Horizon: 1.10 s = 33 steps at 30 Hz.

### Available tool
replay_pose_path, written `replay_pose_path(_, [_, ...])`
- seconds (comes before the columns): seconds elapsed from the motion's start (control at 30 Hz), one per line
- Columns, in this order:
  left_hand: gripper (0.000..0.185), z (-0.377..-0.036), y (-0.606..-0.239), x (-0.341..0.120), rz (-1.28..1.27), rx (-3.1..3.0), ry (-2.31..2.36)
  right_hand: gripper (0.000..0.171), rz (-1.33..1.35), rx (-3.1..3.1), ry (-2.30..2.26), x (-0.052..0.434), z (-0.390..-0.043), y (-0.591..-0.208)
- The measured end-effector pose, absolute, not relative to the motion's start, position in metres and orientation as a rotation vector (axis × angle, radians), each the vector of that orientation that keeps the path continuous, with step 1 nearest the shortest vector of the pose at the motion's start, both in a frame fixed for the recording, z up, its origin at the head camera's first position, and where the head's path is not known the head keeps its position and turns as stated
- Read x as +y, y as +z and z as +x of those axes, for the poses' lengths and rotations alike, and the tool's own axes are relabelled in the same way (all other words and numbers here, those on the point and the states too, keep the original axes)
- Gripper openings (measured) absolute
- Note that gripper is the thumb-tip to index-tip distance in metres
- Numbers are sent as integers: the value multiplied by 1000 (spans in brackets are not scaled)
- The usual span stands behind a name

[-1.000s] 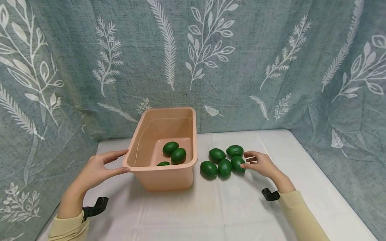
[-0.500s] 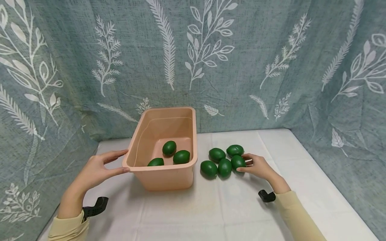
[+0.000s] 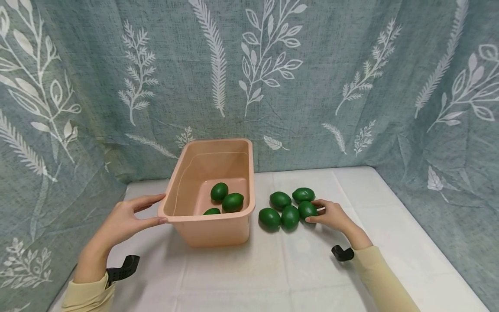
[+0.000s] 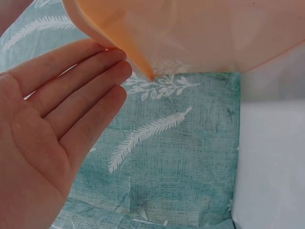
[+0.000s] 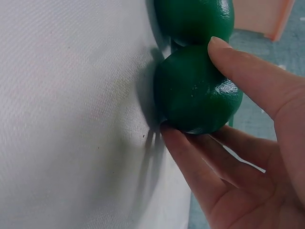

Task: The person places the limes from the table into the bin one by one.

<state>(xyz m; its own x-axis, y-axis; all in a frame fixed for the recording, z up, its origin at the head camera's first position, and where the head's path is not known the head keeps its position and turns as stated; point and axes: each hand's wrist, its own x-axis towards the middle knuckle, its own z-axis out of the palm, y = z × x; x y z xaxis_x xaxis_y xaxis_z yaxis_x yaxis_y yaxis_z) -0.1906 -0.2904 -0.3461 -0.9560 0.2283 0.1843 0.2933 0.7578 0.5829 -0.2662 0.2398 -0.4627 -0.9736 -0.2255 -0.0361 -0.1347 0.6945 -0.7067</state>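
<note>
In the head view, my right hand (image 3: 330,215) pinches a dark green lime (image 3: 306,209) between thumb and fingers, at the right end of a cluster on the white cloth. The right wrist view shows the thumb on top of this lime (image 5: 195,93) and the fingertips at its underside near the cloth. My left hand (image 3: 126,222) touches the near-left corner of a peach plastic bin (image 3: 214,234), thumb at the front rim and fingers at the side. Its fingers (image 4: 90,86) are straight in the left wrist view. Inside the bin lie limes (image 3: 232,202), one partly hidden by the front rim.
Several more limes, among them one at the left (image 3: 270,219) and one at the back (image 3: 303,195), lie close together right of the bin. A white cloth (image 3: 241,277) covers the table. Green leaf-patterned curtains (image 3: 288,125) stand behind and at both sides.
My right hand has moved slightly left and closed its thumb and fingers about the rightmost lime. The limes in the bin have rolled a little. My left hand has stayed at the rim.
</note>
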Motion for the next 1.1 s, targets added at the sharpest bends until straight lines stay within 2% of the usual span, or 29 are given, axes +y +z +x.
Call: replay_pose_path(1.1, [60, -192, -347, -292, -445, -2838, -998, 66, -287, 2844, -1087, 253, -253, -454])
